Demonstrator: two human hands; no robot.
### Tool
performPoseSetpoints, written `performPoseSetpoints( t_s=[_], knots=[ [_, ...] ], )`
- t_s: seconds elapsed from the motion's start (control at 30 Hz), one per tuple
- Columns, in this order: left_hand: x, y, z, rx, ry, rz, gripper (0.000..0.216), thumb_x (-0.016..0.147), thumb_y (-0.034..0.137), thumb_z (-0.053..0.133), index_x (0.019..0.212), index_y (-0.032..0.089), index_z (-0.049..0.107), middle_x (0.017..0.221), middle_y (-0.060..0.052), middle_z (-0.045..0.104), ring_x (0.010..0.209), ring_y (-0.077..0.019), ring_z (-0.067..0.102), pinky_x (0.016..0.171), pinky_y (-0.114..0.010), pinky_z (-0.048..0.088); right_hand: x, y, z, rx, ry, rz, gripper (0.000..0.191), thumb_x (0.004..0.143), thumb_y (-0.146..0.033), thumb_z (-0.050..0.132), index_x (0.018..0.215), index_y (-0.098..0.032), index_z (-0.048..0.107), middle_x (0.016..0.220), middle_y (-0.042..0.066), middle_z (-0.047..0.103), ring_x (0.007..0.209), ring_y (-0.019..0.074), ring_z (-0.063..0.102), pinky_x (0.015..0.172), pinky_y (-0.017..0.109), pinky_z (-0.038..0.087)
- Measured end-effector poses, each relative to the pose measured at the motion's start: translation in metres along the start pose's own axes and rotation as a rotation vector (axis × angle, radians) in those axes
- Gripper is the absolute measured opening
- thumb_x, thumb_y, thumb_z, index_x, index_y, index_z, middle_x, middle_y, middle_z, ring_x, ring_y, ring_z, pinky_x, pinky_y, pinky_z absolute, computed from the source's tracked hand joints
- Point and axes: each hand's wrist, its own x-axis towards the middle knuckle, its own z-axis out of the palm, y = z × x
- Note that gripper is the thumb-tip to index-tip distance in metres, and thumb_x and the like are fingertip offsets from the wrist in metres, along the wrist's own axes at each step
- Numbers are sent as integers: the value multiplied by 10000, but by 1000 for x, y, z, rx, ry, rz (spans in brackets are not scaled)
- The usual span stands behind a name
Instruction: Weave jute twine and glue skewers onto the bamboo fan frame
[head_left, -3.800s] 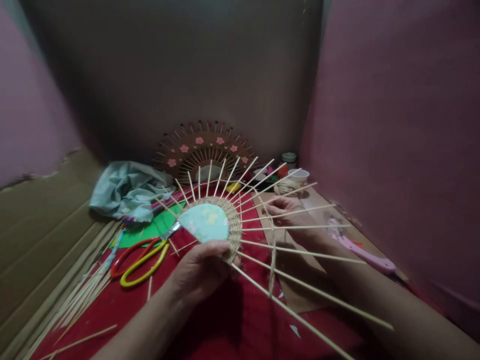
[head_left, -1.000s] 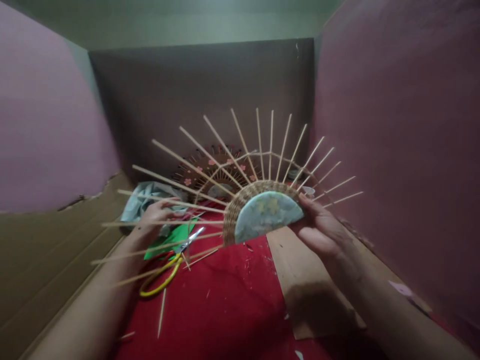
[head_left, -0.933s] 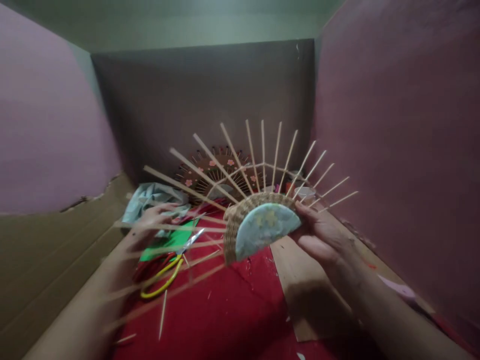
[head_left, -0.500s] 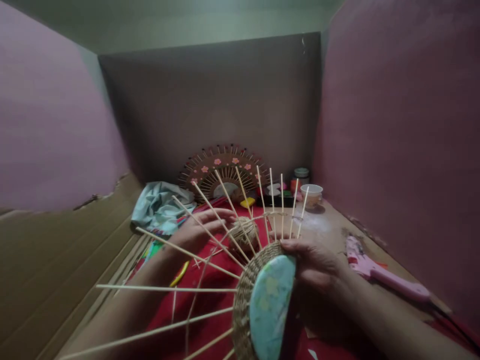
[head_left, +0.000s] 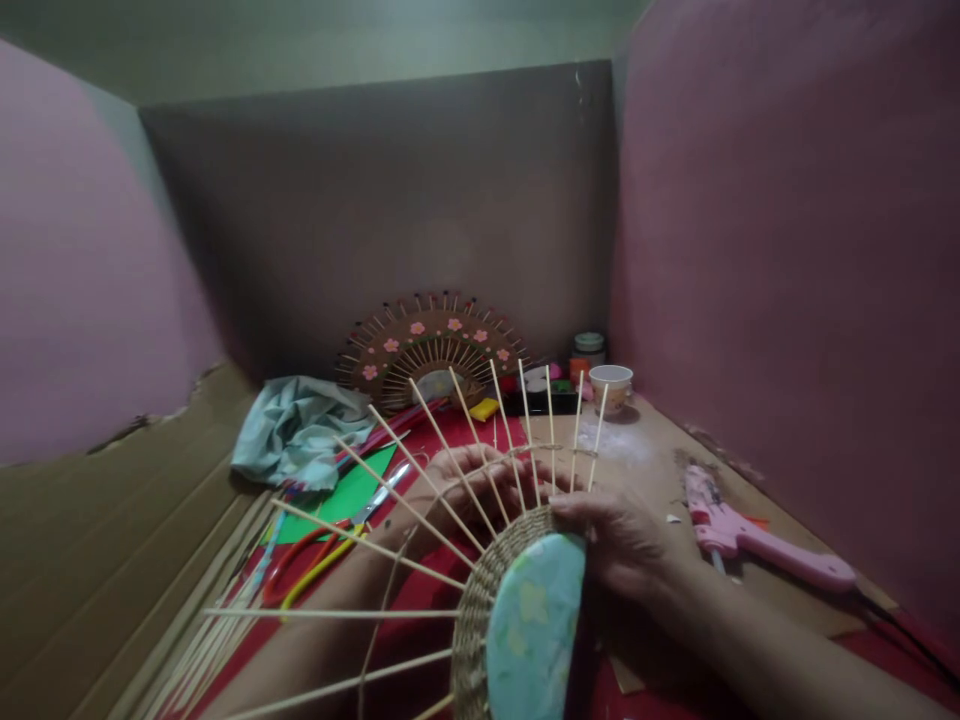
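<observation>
My right hand [head_left: 619, 540] grips the upper right edge of a half-round woven fan frame, thumb in front. The frame has a pale blue-green patterned half-disc [head_left: 536, 625] at its centre. A band of woven twine [head_left: 471, 620] curves around the disc, and thin wooden sticks [head_left: 394, 470] spread outward from it. A strand of twine [head_left: 391, 580] runs loosely across the sticks. Behind the upper sticks is my left hand [head_left: 465, 485], with its fingers curled. Sticks partly cover it, and what it holds cannot be made out. No ball of twine is visible.
A finished-looking flowered fan [head_left: 442, 345] leans at the back wall. Scissors [head_left: 330, 555] lie on green sheet [head_left: 352, 500] at left, near a crumpled cloth [head_left: 304, 430]. A pink glue gun [head_left: 765, 545] with its cord is at right. A paper cup [head_left: 610, 388] stands farther back.
My left hand has moved right, in behind the upper sticks; the twine ball that was beside it is out of sight. The scissors now show. My right hand keeps its grip on the frame.
</observation>
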Motion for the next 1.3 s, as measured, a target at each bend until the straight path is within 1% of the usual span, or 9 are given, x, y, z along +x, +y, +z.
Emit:
performPoseSetpoints(
  t_s=[0.13, 0.27, 0.33, 0.47, 0.6, 0.73, 0.87, 1.1, 1.3],
  knots=[
    [3, -2, -8, -52, -62, 29, 150, 683, 254, 695, 729, 128, 627, 787, -91, 661, 753, -203, 629, 741, -344, 476, -1, -3, 4, 28, 131, -84, 431, 574, -31, 658, 987, -153, 643, 790, 51, 702, 654, 154, 621, 644, 278, 460],
    [7, -3, -22, -110, -152, 10, 134, 687, 256, 677, 730, 132, 649, 510, -4, 532, 513, -127, 553, 576, -269, 456, -2, -7, 4, 14, 75, -94, 336, 666, -74, 622, 982, -188, 631, 816, 49, 707, 717, 183, 645, 689, 333, 476],
    [5, 2, -31, -16, -187, -41, 160, 699, 278, 666, 727, 120, 669, 480, -2, 515, 451, -106, 505, 532, -258, 434, -3, -7, 4, 5, 28, -78, 313, 695, -89, 605, 990, -194, 621, 854, 49, 705, 746, 198, 651, 703, 360, 476],
    [0, 17, -50, 200, -123, -121, 170, 653, 264, 701, 734, 115, 710, 618, -60, 625, 521, -117, 535, 521, -229, 406, -4, -6, 2, 20, -35, -84, 346, 696, -73, 592, 1009, -220, 609, 960, 47, 691, 782, 200, 651, 722, 373, 479],
    [-3, 25, -67, 393, -202, -137, 207, 696, 300, 652, 770, 125, 735, 477, -16, 546, 391, -69, 379, 410, -203, 277, -6, -7, -1, 13, -73, -65, 409, 700, -90, 596, 1082, -237, 581, 897, 45, 700, 737, 195, 657, 679, 347, 481],
    [-5, 27, -67, 565, -296, -134, 198, 691, 305, 649, 761, 150, 750, 526, -43, 588, 449, -109, 429, 440, -230, 295, -8, -7, -5, -26, -141, -34, 360, 747, -125, 571, 1096, -212, 576, 805, 62, 702, 735, 204, 662, 689, 350, 476],
    [-9, 35, -67, 656, -335, -163, 195, 681, 296, 651, 751, 142, 749, 591, -64, 628, 504, -133, 464, 471, -241, 326, -8, -6, -5, -24, -100, -34, 344, 737, -129, 587, 1075, -192, 585, 816, 70, 701, 723, 193, 655, 695, 344, 482],
    [-21, 54, -105, 688, -184, -119, 198, 699, 289, 642, 763, 124, 728, 508, -21, 539, 439, -82, 392, 433, -210, 293, -5, -3, -10, 75, -26, 20, 275, 760, -116, 568, 1021, -184, 618, 773, 44, 705, 726, 175, 651, 709, 319, 484],
    [-17, 53, -118, 389, 33, 29, 175, 680, 287, 674, 711, 115, 685, 502, -1, 513, 437, -58, 400, 417, -169, 300, -6, -4, -11, 57, 6, 43, 228, 758, -109, 579, 972, -179, 610, 710, 20, 695, 656, 144, 646, 675, 288, 484]
  ],
)
